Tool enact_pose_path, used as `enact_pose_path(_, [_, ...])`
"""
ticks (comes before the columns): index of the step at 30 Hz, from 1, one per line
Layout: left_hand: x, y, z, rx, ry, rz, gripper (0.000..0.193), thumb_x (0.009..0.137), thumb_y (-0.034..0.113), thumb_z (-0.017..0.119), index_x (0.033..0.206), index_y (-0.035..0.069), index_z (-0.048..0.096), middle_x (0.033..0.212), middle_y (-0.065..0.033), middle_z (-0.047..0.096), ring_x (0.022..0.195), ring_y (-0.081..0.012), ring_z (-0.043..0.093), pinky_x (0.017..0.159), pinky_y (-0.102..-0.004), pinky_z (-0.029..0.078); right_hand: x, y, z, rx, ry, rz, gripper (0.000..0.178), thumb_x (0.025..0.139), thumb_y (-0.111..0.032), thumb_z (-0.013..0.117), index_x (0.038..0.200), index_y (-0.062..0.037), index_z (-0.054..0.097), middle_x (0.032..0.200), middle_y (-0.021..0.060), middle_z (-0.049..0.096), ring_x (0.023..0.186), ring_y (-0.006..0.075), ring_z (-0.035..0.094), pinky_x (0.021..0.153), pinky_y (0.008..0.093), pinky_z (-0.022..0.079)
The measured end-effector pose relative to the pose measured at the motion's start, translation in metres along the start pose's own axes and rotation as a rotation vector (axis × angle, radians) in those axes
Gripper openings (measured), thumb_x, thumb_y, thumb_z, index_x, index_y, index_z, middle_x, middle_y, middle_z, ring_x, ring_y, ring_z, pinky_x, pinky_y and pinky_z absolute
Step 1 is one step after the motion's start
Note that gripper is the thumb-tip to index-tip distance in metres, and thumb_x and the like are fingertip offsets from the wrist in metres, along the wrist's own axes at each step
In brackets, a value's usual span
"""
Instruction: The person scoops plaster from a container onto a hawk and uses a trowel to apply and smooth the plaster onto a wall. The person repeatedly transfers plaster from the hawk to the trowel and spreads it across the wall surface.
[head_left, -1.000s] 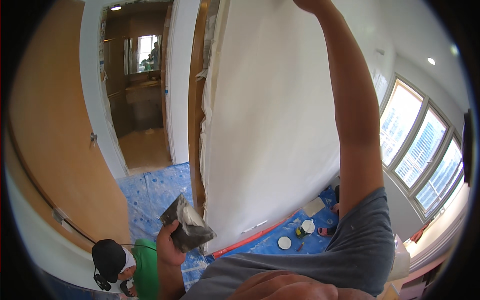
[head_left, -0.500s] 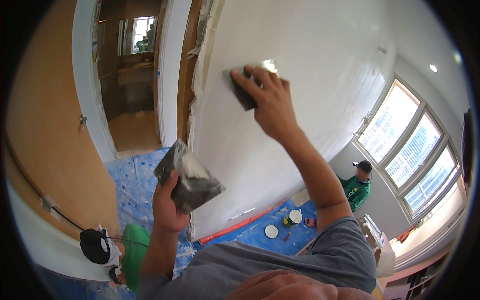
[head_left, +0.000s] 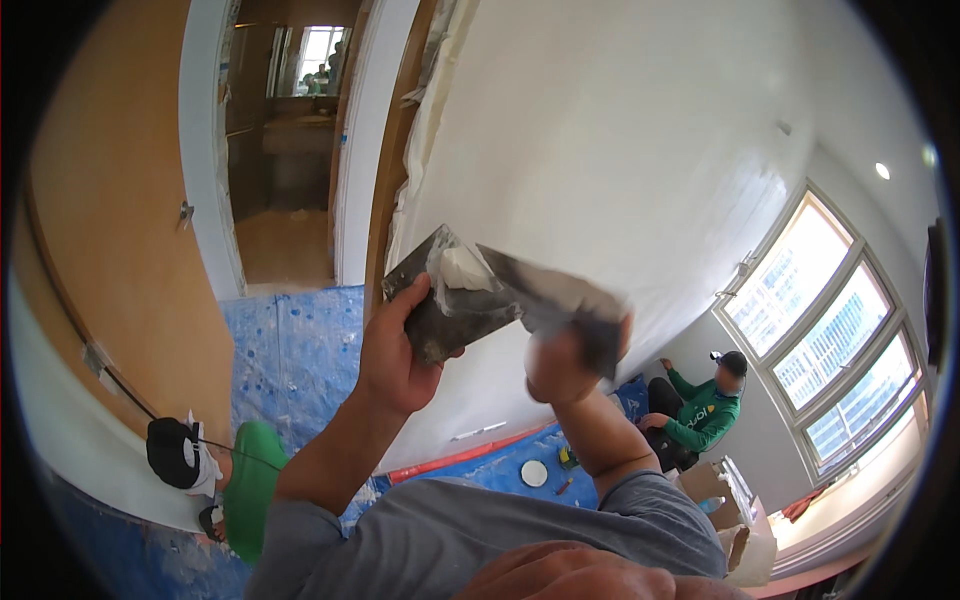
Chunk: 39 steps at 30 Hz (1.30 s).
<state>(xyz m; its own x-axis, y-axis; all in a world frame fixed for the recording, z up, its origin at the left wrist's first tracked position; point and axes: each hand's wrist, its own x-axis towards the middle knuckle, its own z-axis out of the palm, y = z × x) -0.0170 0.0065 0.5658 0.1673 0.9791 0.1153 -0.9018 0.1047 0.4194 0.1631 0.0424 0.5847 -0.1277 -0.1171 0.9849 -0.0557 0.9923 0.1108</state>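
Observation:
My left hand [head_left: 398, 352] grips a dark metal plate [head_left: 455, 325] by its lower left side, tilted, with a lump of white putty [head_left: 465, 269] on its face. Closed around a second flat blade, a putty knife [head_left: 560, 290], is my right hand [head_left: 562, 365], smeared by motion. The knife's edge meets or overlaps the right side of the plate, beside the putty; whether they touch I cannot tell. Both tools are in front of the pale, smooth wall [head_left: 600, 150], away from its surface.
Blue sheeting [head_left: 290, 350] covers the floor. A person in green [head_left: 705, 415] sits by the window [head_left: 800, 280]; another person in a black cap [head_left: 175, 452] is low at the left. A wooden door [head_left: 110, 200], a white lid [head_left: 534, 473] and a cardboard box [head_left: 715, 490] are around me.
My right hand has come down from the wall to the plate with its putty knife. My left hand has raised the plate and shifted right. The seated person has come more into view.

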Motion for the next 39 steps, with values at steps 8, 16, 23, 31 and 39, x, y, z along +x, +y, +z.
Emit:
enact_pose_path(8, [-0.011, 0.022, 0.005, 0.081, -0.078, 0.015, 0.030, 0.101, 0.027, 0.056, 0.125, 0.009, 0.057, 0.099, -0.0057, 0.071, 0.082, -0.0188, 0.072, 0.054, -0.0336, 0.056, 0.045, 0.019, -0.035, -0.384, -0.690, -0.020, 0.054, 0.079, 0.001, 0.067, 0.129, -0.0191, 0.068, 0.124, 0.0120, 0.066, 0.112, 0.0306, 0.065, 0.087, 0.0419, 0.053])
enact_pose_path(16, [-0.014, 0.025, 0.014, 0.190, -0.192, 0.234, 0.035, 0.102, 0.017, 0.055, 0.132, 0.001, 0.052, 0.119, -0.0109, 0.065, 0.108, -0.0213, 0.067, 0.090, -0.0382, 0.059, 0.120, 0.004, -0.068, -0.616, -0.894, -0.016, 0.043, 0.080, -0.007, 0.070, 0.115, -0.0302, 0.076, 0.114, -0.0029, 0.069, 0.111, 0.0209, 0.064, 0.094, 0.0380, 0.046])
enact_pose_path(23, [-0.010, 0.023, 0.018, 0.271, -0.193, 0.331, 0.032, 0.101, 0.013, 0.055, 0.131, -0.001, 0.053, 0.120, -0.0100, 0.065, 0.109, -0.0188, 0.066, 0.092, -0.0354, 0.057, 0.138, -0.009, -0.051, -0.635, -1.046, -0.135, 0.043, 0.076, -0.010, 0.072, 0.113, -0.0315, 0.076, 0.112, -0.0059, 0.069, 0.110, 0.0177, 0.064, 0.094, 0.0386, 0.044])
enact_pose_path(31, [0.004, 0.022, 0.006, 0.361, -0.100, 0.411, 0.035, 0.101, 0.013, 0.058, 0.133, 0.000, 0.053, 0.120, -0.0077, 0.065, 0.114, -0.0170, 0.061, 0.098, -0.0351, 0.051, 0.133, -0.010, -0.048, -0.644, -1.209, -0.047, 0.049, 0.071, -0.001, 0.072, 0.109, -0.0313, 0.078, 0.108, -0.0054, 0.071, 0.112, 0.0175, 0.063, 0.096, 0.0419, 0.042])
enact_pose_path(39, [-0.005, 0.062, -0.021, 0.334, 0.003, 0.592, 0.040, 0.100, 0.013, 0.059, 0.137, 0.002, 0.049, 0.128, -0.0089, 0.061, 0.116, -0.0223, 0.061, 0.099, -0.0395, 0.053, 0.224, 0.064, -0.069, -0.900, -0.664, -0.068, 0.058, 0.084, 0.008, 0.052, 0.130, -0.0237, 0.067, 0.121, 0.0034, 0.066, 0.113, 0.0195, 0.061, 0.094, 0.0417, 0.044])
